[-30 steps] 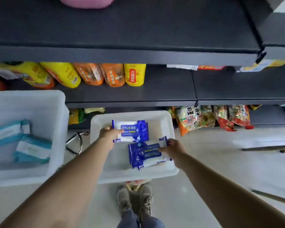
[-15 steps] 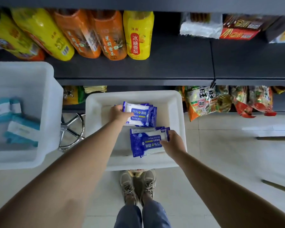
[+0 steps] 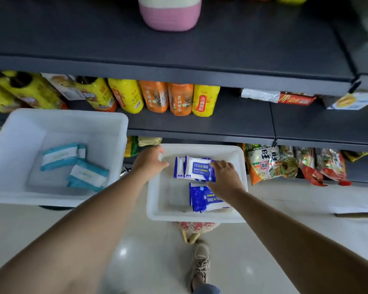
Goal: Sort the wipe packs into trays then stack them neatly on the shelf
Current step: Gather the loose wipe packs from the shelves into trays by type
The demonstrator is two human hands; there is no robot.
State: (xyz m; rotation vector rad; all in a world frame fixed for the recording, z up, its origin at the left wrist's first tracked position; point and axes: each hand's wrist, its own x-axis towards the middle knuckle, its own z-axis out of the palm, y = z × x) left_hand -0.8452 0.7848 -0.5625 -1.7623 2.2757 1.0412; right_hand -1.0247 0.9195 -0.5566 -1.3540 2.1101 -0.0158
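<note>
Right grip (image 3: 223,177) on two packs (image 3: 197,168).

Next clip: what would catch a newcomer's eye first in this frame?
The two bare arms reaching into the white tray at centre, where the right hand rests on the blue alcohol wipe packs and the left hand is at the tray's far left corner. Next, the bright yellow and orange bottles lined on the dark shelf above, and the teal wipe packs in the left tray.
</note>
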